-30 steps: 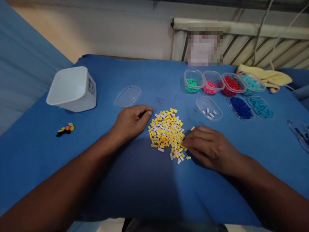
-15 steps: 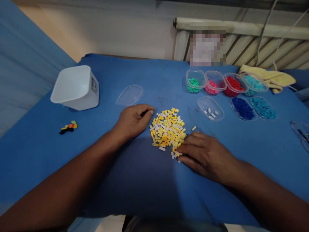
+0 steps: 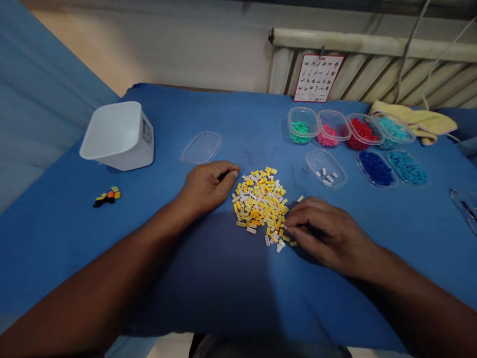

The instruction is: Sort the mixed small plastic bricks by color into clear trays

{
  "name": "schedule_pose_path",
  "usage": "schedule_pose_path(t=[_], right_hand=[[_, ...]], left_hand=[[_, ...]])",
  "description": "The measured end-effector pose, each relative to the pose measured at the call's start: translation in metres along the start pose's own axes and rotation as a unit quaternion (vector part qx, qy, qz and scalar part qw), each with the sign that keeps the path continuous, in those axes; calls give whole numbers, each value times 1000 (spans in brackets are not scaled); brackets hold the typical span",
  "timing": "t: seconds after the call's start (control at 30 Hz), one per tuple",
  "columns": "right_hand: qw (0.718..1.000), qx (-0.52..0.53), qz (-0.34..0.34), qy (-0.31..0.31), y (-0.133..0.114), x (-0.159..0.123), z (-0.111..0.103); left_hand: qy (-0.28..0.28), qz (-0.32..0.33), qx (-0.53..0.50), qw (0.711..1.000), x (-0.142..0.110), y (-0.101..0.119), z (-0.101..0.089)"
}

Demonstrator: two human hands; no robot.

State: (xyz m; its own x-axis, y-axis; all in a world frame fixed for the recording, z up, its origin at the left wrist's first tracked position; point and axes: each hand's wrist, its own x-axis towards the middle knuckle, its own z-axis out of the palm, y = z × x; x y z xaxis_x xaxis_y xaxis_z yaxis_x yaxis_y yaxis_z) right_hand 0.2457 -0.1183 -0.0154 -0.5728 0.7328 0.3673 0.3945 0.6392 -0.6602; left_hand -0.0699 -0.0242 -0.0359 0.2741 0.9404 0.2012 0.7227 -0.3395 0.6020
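A heap of small toy building bricks (image 3: 261,199), yellow, pale yellow and white, lies on the blue-covered table. My left hand (image 3: 208,186) rests at the heap's left side, fingers curled and thumb tip against the index finger, with nothing showing between the tips. At the heap's lower right edge, my right hand (image 3: 324,231) is closed in a pinch. A pale speck shows at its fingertips, too small to make out. Several loose bricks (image 3: 280,246) lie just below those fingertips, and a single pale yellow brick (image 3: 300,199) lies above the right hand.
A clear lid (image 3: 326,169) holds several white bricks. Behind stand clear tubs of green (image 3: 299,132), pink (image 3: 328,135), red (image 3: 361,132) and turquoise bricks (image 3: 393,129). Blue bricks (image 3: 375,168) fill another lid. A white bin (image 3: 136,144) stands left, near black, orange and yellow pieces (image 3: 107,196).
My right hand has drawn back a little to the right and its fingers have come together, uncovering bricks at the heap's lower edge. My left hand stays in place.
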Motion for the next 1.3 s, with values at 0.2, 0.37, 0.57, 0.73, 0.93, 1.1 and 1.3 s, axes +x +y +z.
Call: schedule_pose_path(t=[0.2, 0.37, 0.57, 0.73, 0.93, 1.1, 1.3], right_hand=[[975, -101, 103, 168, 44, -8, -32], [924, -192, 192, 269, 88, -12, -54], [914, -221, 174, 292, 88, -9, -53], [969, -173, 36, 174, 42, -5, -30], [984, -104, -110, -93, -2, -1, 1], [986, -76, -118, -88, -1, -1, 9], [991, -44, -95, -84, -2, -1, 10]], left_hand=[[-2, 1, 1, 1000, 1, -1, -1], [-3, -6, 8, 1000, 2, 1, -3], [-2, -8, 9, 1000, 2, 1, -3], [-2, 2, 14, 1000, 1, 1, -2], [0, 3, 5, 1000, 1, -1, 0], [-3, 10, -1, 1000, 0, -1, 1], [-10, 8, 3, 1000, 0, 3, -1]])
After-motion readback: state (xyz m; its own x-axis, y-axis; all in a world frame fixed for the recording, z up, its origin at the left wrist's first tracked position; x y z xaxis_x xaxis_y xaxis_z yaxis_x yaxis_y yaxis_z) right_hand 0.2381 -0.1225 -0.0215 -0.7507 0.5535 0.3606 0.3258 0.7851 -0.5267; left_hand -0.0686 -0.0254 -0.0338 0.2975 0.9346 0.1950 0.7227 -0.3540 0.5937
